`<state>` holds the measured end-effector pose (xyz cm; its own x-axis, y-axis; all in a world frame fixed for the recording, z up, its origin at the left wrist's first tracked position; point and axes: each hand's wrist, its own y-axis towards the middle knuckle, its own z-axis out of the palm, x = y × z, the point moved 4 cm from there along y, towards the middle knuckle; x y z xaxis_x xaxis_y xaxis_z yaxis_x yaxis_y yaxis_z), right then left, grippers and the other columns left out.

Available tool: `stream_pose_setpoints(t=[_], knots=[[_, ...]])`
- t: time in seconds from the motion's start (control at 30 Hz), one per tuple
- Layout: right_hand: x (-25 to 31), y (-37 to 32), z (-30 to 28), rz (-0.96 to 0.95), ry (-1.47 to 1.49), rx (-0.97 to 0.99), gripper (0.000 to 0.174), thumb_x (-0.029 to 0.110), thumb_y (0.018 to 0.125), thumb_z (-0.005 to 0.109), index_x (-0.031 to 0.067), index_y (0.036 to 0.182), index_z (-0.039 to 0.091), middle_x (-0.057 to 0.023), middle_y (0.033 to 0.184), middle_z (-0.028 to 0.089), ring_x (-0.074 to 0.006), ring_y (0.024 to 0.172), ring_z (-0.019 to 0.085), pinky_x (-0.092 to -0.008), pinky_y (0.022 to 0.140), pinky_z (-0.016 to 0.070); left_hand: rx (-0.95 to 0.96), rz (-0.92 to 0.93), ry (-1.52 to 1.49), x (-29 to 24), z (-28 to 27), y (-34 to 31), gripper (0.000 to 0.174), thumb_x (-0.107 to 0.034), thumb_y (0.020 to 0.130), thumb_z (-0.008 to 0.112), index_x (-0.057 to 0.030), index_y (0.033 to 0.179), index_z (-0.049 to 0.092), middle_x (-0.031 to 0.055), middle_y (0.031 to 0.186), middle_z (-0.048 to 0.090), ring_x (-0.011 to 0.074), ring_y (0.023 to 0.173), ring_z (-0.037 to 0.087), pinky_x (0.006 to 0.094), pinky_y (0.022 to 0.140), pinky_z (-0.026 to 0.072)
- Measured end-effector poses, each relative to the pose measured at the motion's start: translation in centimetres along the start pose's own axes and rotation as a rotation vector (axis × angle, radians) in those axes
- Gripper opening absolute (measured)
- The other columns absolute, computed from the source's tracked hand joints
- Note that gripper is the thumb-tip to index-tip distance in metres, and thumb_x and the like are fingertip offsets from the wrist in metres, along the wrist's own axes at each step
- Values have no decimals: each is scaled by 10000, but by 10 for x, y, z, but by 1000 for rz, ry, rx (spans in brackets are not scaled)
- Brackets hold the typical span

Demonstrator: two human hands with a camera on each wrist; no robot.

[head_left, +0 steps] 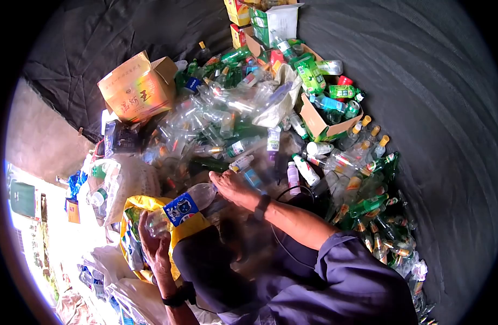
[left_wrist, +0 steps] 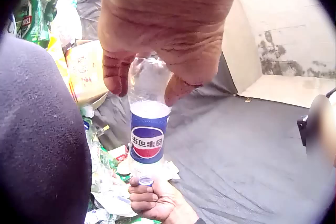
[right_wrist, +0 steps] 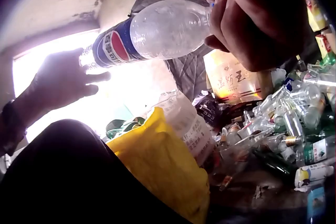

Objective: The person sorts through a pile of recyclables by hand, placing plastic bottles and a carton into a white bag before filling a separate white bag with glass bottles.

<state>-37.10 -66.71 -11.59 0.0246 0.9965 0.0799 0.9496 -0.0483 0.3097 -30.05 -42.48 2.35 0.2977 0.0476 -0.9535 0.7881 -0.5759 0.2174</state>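
Note:
A clear plastic bottle [head_left: 185, 205] with a blue Pepsi label is held between both hands above my lap. My left hand [head_left: 154, 244] grips its lower end from below, fingers curled round it. My right hand [head_left: 230, 187] closes round the narrow end nearest the bottle heap. In the left wrist view the left hand [left_wrist: 157, 35] clasps the clear part of the bottle [left_wrist: 148, 129], and the right hand [left_wrist: 155, 200] holds the far end. In the right wrist view the right hand [right_wrist: 257, 19] wraps the bottle [right_wrist: 157, 29], while the left hand [right_wrist: 58, 82] holds the far end against the light.
A yellow sack [head_left: 134, 207] lies under the bottle beside my dark-clad knee [head_left: 205, 265]. A large heap of plastic bottles [head_left: 243, 124] covers the black sheet [head_left: 422, 108] ahead and to the right. A tan carton [head_left: 135, 89] stands at the back left, white sacks [head_left: 124, 179] at left.

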Motion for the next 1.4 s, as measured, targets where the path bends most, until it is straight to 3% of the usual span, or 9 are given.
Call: stream_pose_setpoints(t=[0.13, 0.43, 0.57, 0.7, 1.03, 1.13, 1.2, 1.3, 1.4], knots=[[0, 4, 2, 58, -130, -91, 444, 55, 899, 521, -83, 1314, 445, -83, 774, 563, -191, 631, 547, -322, 615, 412, 11, -135, -2, 12, -11, -4, 831, -344, 824, 810, -14, 1460, 390, 144, 1279, 574, 208, 1067, 600, 305, 944, 469], [-10, 11, -17, 345, 578, -365, 141, 117, 1000, 470, 27, 1069, 554, -129, 675, 553, -260, 583, 578, -394, 536, 418, -68, -429, 140, 29, -33, -4, 686, -624, 935, 549, 52, 1028, 616, 117, 619, 642, 163, 502, 610, 250, 475, 437], [-12, 12, -15, 368, 777, -395, 141, 132, 1013, 465, 53, 1078, 562, -140, 676, 570, -266, 551, 572, -393, 534, 426, -82, -314, 100, 28, -29, -6, 730, -636, 935, 545, 38, 1213, 583, 136, 964, 681, 171, 695, 671, 241, 550, 464], [-3, 11, 9, 212, 124, -542, 221, 142, 997, 477, 51, 1179, 565, -120, 607, 571, -244, 521, 571, -372, 515, 414, -57, -182, 85, 15, -17, -8, 814, -489, 877, 722, -63, 1481, 382, 143, 1281, 543, 167, 921, 614, 255, 626, 494], [-8, 6, 20, 284, 139, -531, 330, 191, 1011, 493, 86, 1322, 523, -126, 573, 541, -254, 477, 535, -408, 445, 384, -26, -191, -115, 10, -14, -13, 772, -274, 805, 801, 36, 1401, 419, 128, 1015, 652, 182, 755, 661, 256, 578, 489], [-6, 8, -12, 261, 104, -524, 284, 276, 1028, 501, 65, 1167, 632, -143, 583, 572, -266, 494, 561, -419, 453, 390, -57, -251, -11, 23, -24, -14, 687, -419, 886, 709, 72, 1313, 487, 131, 899, 660, 186, 634, 657, 260, 530, 474], [-16, 8, -28, 578, 841, -244, 408, 377, 1031, 506, 27, 935, 692, -161, 637, 626, -284, 530, 597, -417, 495, 419, -67, -309, 83, 25, -24, -14, 629, -528, 973, 560, 70, 1170, 559, 147, 841, 687, 188, 543, 650, 253, 504, 465], [-14, 9, -41, 577, 1007, -380, 518, 424, 1025, 511, -2, 783, 678, -168, 707, 667, -288, 600, 635, -389, 568, 457, -93, -386, 82, 18, -20, -15, 683, -585, 982, 493, 67, 1175, 550, 150, 734, 674, 203, 513, 652, 259, 487, 476], [-12, 10, -45, 580, 1104, -338, 490, 410, 1029, 511, -4, 825, 677, -166, 718, 667, -284, 651, 649, -363, 639, 481, -74, -444, 97, 23, -24, -17, 742, -642, 987, 415, 69, 1169, 519, 173, 662, 658, 226, 480, 647, 281, 459, 485]])
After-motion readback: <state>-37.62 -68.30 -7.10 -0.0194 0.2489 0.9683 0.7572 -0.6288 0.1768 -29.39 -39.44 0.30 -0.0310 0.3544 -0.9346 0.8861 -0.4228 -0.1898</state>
